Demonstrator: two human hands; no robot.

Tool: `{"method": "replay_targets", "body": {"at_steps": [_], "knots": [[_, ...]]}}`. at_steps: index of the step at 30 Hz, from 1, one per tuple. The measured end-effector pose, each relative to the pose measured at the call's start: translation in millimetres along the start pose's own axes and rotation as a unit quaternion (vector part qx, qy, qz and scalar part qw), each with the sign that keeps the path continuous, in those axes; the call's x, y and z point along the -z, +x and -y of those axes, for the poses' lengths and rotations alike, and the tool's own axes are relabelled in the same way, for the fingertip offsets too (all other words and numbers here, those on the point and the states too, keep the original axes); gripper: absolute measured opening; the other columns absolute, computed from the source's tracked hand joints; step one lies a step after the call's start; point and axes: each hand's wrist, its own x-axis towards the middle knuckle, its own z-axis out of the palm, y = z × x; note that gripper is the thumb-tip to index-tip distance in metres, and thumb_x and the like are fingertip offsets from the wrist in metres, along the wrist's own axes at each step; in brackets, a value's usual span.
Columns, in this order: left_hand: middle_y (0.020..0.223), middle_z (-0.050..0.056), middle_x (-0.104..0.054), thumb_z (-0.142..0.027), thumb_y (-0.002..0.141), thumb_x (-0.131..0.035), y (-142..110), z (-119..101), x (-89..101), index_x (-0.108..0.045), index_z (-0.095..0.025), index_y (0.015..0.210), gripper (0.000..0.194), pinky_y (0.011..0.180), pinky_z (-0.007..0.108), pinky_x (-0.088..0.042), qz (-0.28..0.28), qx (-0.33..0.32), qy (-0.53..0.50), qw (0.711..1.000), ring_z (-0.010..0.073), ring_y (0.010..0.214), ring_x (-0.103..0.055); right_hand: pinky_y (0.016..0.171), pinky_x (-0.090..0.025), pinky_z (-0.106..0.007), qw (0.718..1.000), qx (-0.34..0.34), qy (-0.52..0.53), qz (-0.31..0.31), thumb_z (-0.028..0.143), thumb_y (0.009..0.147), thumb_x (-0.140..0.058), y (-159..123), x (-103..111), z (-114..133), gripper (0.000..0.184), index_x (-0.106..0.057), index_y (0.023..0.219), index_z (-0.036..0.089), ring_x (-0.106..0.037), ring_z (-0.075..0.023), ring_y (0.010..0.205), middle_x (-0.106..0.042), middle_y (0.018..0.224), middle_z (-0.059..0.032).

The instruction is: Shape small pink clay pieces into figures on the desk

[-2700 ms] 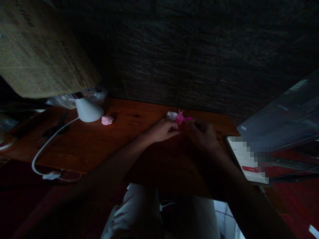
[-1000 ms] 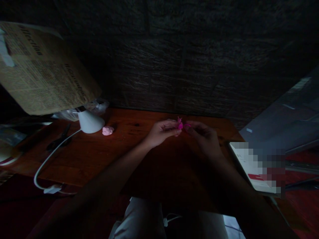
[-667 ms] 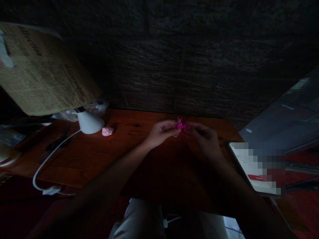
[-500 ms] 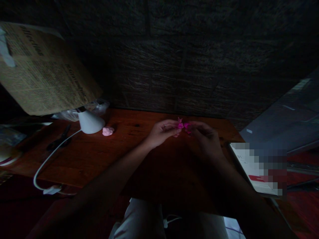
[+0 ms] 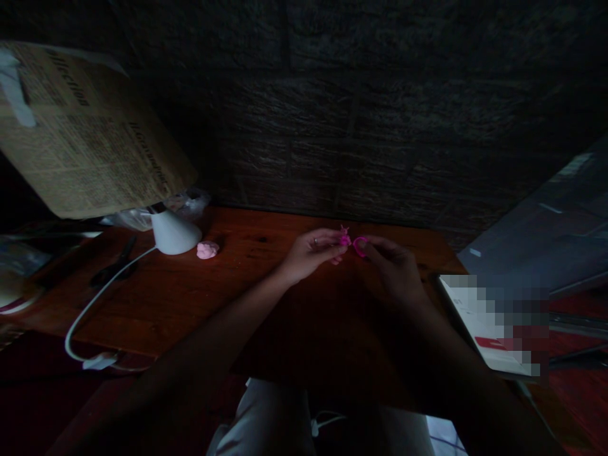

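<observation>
Between the fingertips of my left hand [image 5: 311, 254] is a small bright pink figure [image 5: 344, 237] with thin points sticking up from its top. My right hand [image 5: 390, 263] pinches a magenta ring-like piece [image 5: 360, 246] just to the right of the figure, with a narrow gap between the two. Both hands are closed on their pieces above the wooden table [image 5: 247, 266]. The dim light hides the finer detail of each piece. A pale pink lump [image 5: 208, 249], like modelling clay, lies on the table to the left.
A lamp with a newsprint shade [image 5: 104, 139] and white base [image 5: 175, 233] stands at the left, its white cord [image 5: 88, 307] running over the table edge. Dark scissors [image 5: 114, 269] lie beside it. A partly blurred book [image 5: 479, 323] rests at the right. The stone wall [image 5: 313, 126] rises behind.
The magenta piece in my right hand has turned and now shows as a ring, slightly farther from the pink figure. My left hand has hardly moved.
</observation>
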Motion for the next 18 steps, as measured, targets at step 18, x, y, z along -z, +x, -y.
{"method": "replay_targets", "body": {"at_steps": [18], "knots": [[0.099, 0.009, -0.074, -0.031, 0.068, -0.085, 0.1, 5.2, -1.7, -0.07, -0.013, 0.099, 0.039, 0.07, 0.029, -0.055, 0.004, 0.002, -0.023, 1.0, 0.0151, 0.08, -0.069, 0.079, -0.054, -0.033, 0.998, 0.026, -0.059, -0.015, 0.046, 0.073, -0.08, -4.3, -1.8, 3.5, 0.026, -0.08, 0.085, 0.023, -0.071, -0.0206, 0.083, -0.079, 0.086, -0.0032]]}}
